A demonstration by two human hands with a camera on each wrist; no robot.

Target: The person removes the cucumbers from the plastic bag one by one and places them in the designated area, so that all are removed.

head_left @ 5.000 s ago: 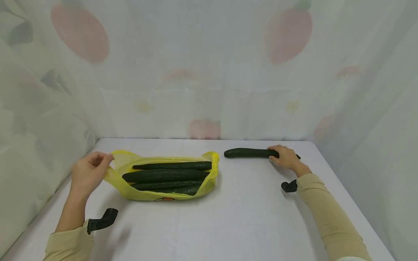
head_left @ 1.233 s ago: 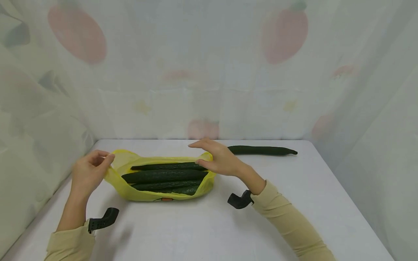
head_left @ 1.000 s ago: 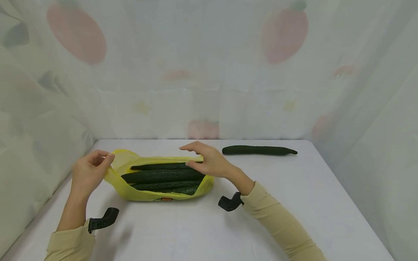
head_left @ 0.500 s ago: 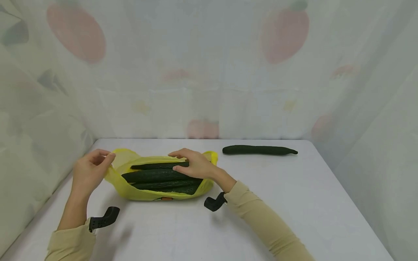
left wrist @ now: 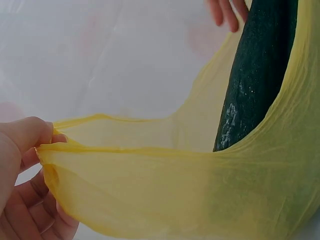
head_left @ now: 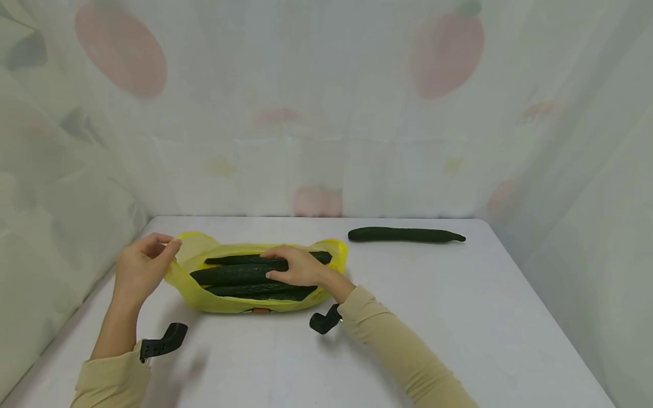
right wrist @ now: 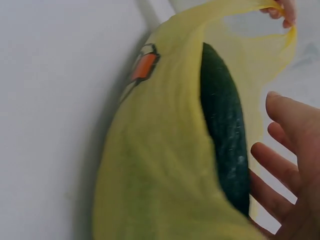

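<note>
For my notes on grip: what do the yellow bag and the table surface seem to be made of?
Yellow bag: probably thin plastic film, since it is translucent and wrinkles finely. Table: smooth, matte white surface; the material beneath cannot be told.

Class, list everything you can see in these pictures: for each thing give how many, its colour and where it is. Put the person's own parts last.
Table: one, white, fills the lower part of the head view.
Plastic bag: one, yellow with a small orange mark on its near side, lying open on the table's left half.
Cucumbers in the bag: at least three, dark green, lying lengthwise side by side.
Loose cucumber: one, dark green, on the table near its far edge, right of the bag and apart from it.
Curtain: one, pale with faded red shapes, behind and beside the table.
Left hand: pinches the bag's left handle.
Right hand: fingers lie over the cucumbers in the bag.
Sleeves: two, beige.
</note>
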